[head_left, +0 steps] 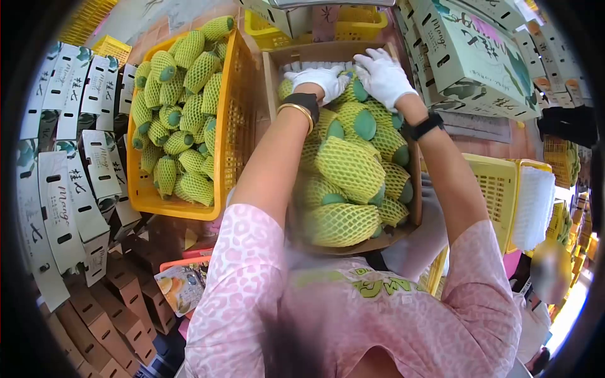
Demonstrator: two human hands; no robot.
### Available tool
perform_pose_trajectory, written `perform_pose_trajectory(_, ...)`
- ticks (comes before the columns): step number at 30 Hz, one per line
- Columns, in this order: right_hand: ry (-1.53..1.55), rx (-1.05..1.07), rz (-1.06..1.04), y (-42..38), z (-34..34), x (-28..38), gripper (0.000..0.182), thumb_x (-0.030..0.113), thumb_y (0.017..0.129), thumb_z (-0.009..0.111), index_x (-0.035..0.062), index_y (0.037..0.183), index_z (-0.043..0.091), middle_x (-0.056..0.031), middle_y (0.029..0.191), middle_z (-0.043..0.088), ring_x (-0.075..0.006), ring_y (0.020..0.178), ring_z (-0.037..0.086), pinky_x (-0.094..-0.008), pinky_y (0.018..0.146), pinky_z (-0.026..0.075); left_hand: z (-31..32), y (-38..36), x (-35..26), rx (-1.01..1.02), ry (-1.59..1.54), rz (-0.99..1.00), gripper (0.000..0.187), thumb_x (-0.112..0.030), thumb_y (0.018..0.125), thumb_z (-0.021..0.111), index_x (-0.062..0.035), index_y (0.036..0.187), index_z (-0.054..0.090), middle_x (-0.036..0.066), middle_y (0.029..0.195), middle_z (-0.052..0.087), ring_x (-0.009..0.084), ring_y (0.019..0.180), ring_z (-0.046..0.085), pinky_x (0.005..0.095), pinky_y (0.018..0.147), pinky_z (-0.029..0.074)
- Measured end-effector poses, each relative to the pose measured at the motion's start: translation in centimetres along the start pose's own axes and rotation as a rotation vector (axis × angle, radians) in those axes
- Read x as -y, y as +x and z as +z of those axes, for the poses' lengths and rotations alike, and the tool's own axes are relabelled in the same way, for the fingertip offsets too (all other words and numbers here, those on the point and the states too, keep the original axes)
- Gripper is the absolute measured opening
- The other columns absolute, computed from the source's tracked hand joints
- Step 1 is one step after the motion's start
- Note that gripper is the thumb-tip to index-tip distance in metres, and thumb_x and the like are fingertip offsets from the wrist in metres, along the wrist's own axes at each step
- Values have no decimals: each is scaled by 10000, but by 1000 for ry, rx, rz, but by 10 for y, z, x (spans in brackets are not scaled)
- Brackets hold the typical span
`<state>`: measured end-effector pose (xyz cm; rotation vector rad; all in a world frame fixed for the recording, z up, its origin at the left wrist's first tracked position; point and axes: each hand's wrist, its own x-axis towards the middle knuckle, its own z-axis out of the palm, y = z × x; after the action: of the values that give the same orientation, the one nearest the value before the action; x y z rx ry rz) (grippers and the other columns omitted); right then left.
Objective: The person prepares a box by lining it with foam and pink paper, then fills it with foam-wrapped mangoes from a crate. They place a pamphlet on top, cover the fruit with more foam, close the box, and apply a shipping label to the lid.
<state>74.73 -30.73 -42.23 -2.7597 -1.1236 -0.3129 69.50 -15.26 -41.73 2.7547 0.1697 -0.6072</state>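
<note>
An open cardboard box [270, 85] in front of me holds several green mangoes [350, 167], each in a yellow-green foam net sleeve. At its far end, my left hand [320, 82], in a white glove, bends its fingers round a sleeved mango [345, 93], mostly covered by the hand. My right hand [383, 77], also white-gloved, rests on the far right mangoes with fingers stretched out and apart. White padding [296, 67] shows along the box's far wall, beside my left hand.
An orange crate [228, 126] full of sleeved mangoes stands to the left. Printed mango cartons [60, 214] are stacked further left, and more cartons [476, 69] at the far right. A yellow crate [488, 189] with white foam sheets [532, 208] stands on the right.
</note>
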Motion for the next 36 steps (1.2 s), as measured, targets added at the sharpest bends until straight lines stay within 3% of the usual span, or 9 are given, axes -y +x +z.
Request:
perform_pose_trajectory(5, 297, 268, -1, -84, -88, 60, 788, 510, 616, 703, 19, 1182, 458, -220, 1157, 492, -368, 1096, 464, -432, 888, 415, -10, -12, 13, -451, -389, -9, 519, -384, 870, 468, -118, 1312, 408, 148, 1239, 522, 314, 1171, 474, 481, 1027, 274)
perform_pose_trajectory(10, 283, 135, 44, -131, -73, 104, 667, 239, 531, 735, 25, 1109, 478, -164, 1045, 524, -326, 1004, 493, -446, 884, 378, -4, -94, 29, -629, -1258, 137, 592, -195, 801, 625, 37, 1282, 370, 234, 1283, 443, 291, 1200, 441, 355, 987, 359)
perform_pose_trajectory(14, 451, 66, 168, -128, -90, 100, 761, 233, 526, 751, 19, 1178, 422, -169, 1057, 524, -348, 1023, 492, -416, 885, 395, 22, -164, 3, -472, -1690, 7, 693, -96, 744, 692, 34, 1306, 308, 181, 1273, 435, 268, 1175, 441, 363, 988, 367)
perform_pose_trajectory(20, 647, 75, -105, -120, -171, 94, 896, 135, 557, 799, 20, 1293, 303, -157, 1078, 508, -309, 1012, 527, -380, 895, 421, 12, -190, -51, -252, -1919, 158, 329, 26, 801, 593, -32, 1098, 464, 25, 985, 516, 110, 905, 531, 247, 827, 455)
perform_pose_trajectory(25, 971, 450, 263, -110, -227, 57, 910, 140, 583, 811, 40, 1327, 296, -155, 1197, 474, -229, 1139, 469, -338, 945, 394, -11, -171, -82, 332, -2303, 340, 214, -17, 875, 499, -39, 1086, 476, 38, 982, 540, 136, 923, 530, 279, 839, 452)
perform_pose_trajectory(28, 751, 376, 196, -88, -231, 19, 819, 108, 548, 795, 33, 1258, 394, -123, 1199, 488, -207, 1119, 480, -321, 956, 390, 27, -86, -77, -113, -1907, 917, 279, -86, 891, 488, -49, 1167, 471, 102, 1067, 543, 217, 1030, 515, 336, 888, 428)
perform_pose_trajectory(30, 695, 293, 270, -69, -225, -8, 779, 116, 546, 782, 44, 1232, 419, -110, 1180, 502, -208, 1105, 490, -317, 949, 395, 3, -52, -50, -481, -872, 369, 416, -253, 890, 499, -73, 1259, 431, 157, 1195, 492, 298, 1147, 446, 414, 942, 379)
perform_pose_trajectory(32, 593, 126, 110, -46, -197, -40, 736, 120, 560, 767, 60, 1214, 436, -107, 1137, 529, -208, 1080, 510, -311, 936, 402, -21, -28, -37, -233, -263, 122, 566, -438, 853, 507, -110, 1300, 396, 167, 1286, 428, 328, 1182, 410, 462, 956, 349)
perform_pose_trajectory(36, 501, -15, -53, 9, -151, -58, 632, 131, 590, 755, 83, 1158, 482, -117, 1052, 560, -260, 1010, 554, -331, 887, 443, -1, 14, -39, -133, -322, 132, 684, -555, 797, 520, -178, 1345, 363, 128, 1368, 368, 323, 1228, 388, 510, 996, 296)
